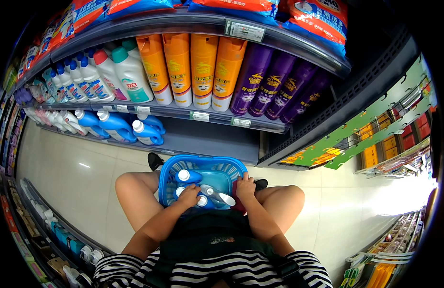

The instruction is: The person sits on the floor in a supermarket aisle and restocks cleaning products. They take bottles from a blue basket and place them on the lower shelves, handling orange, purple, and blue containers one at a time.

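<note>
A blue plastic basket [204, 158] sits on the floor between my bent knees, holding several bottles. My left hand [189, 196] reaches over its near left side, fingers curled among blue bottles with white caps; its grip is partly hidden. One blue bottle [191, 175] lies beyond that hand, and another [205, 204] is just to its right. Beside them leans a clear bottle [212, 192] with a white top. At the basket's right rim, my right hand [245, 185] holds a dark red cloth [238, 199], which hangs down along that side.
Ahead stands a shelf unit; its bottom shelf [214, 135] carries blue jugs [117, 126]. Above are orange spray cans [204, 72], purple spray cans [252, 79] and white bottles [133, 77]. Bagged detergent [317, 21] tops it. Another rack [52, 223] runs along the left, over tiled floor [81, 201].
</note>
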Action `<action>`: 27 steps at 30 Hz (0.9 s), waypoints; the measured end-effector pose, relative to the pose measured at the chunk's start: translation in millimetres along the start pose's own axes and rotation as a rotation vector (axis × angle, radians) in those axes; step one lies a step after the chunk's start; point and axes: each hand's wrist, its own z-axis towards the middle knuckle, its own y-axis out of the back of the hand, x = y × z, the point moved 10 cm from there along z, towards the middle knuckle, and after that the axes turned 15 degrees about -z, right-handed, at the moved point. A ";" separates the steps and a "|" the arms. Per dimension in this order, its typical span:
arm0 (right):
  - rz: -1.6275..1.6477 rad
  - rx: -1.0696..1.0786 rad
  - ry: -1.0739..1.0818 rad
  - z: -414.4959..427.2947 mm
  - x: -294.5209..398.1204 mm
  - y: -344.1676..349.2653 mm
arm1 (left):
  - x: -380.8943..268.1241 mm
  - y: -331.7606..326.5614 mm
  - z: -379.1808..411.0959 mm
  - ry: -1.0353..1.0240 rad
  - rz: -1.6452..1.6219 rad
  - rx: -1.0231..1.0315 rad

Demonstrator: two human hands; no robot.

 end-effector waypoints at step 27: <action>1.251 -0.124 0.274 -6.4 67.8 114.4 | -38.1 16.8 21.7 0.258 -1.100 0.056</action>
